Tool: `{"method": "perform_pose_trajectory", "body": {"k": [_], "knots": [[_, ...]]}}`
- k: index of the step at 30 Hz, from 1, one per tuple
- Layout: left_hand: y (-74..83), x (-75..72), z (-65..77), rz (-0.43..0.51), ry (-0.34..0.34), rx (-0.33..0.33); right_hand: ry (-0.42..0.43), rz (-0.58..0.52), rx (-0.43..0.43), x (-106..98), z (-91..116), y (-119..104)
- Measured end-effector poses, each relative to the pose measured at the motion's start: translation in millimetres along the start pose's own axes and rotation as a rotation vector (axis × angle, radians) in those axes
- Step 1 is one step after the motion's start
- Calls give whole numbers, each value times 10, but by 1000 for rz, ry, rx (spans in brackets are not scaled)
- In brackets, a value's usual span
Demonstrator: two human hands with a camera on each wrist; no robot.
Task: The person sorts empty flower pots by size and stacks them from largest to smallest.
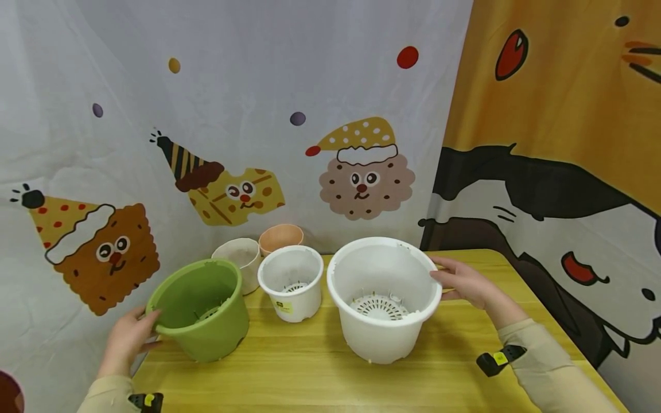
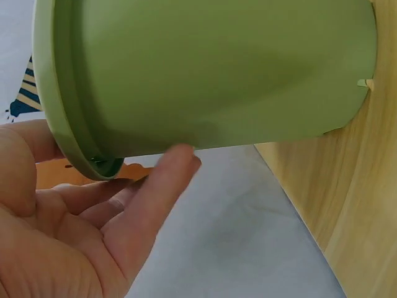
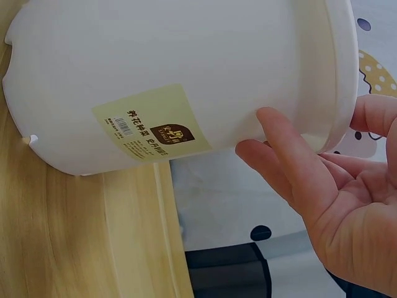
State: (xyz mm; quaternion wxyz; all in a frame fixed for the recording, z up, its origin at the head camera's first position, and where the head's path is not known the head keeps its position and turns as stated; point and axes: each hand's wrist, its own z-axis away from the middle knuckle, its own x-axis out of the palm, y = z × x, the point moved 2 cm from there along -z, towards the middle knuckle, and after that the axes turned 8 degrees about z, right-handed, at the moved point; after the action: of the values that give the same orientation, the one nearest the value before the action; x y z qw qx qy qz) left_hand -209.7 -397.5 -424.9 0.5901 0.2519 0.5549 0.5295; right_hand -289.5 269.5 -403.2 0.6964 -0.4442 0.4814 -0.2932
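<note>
A large green flowerpot (image 1: 217, 330) stands at the table's left side. My left hand (image 1: 126, 338) pinches its rim, thumb over the edge and fingers below it. In the left wrist view, the fingertips (image 2: 180, 158) reach the green wall under the rim. Right of the middle is a large white flowerpot (image 1: 379, 338) with a slotted bottom. Its right rim is gripped by my right hand (image 1: 465, 281), thumb over the edge. A yellow-green label (image 3: 155, 124) shows on its side in the right wrist view. Both large pots are hollow, with some small bits on their bottoms.
Between and behind them stand a smaller white pot (image 1: 296, 301) with a label, an off-white pot (image 1: 250, 269) and an orange pot (image 1: 281, 236). The wooden table (image 1: 289, 381) meets a printed cloth (image 1: 361, 69) at the back; more cloth hangs right.
</note>
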Motion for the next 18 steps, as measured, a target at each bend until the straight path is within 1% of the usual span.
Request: {"method": "perform_pose_trajectory", "body": {"k": [5, 9, 12, 18], "knots": [[22, -18, 2, 43, -13, -6, 1, -4, 6, 2, 13, -6], [55, -25, 8, 61, -18, 13, 1, -1, 4, 2, 19, -6], [72, -26, 14, 49, -14, 32, 0, 0, 2, 2, 22, -10], [86, -28, 22, 23, 20, 33, -4, -8, 5, 2, 17, -10]]}}
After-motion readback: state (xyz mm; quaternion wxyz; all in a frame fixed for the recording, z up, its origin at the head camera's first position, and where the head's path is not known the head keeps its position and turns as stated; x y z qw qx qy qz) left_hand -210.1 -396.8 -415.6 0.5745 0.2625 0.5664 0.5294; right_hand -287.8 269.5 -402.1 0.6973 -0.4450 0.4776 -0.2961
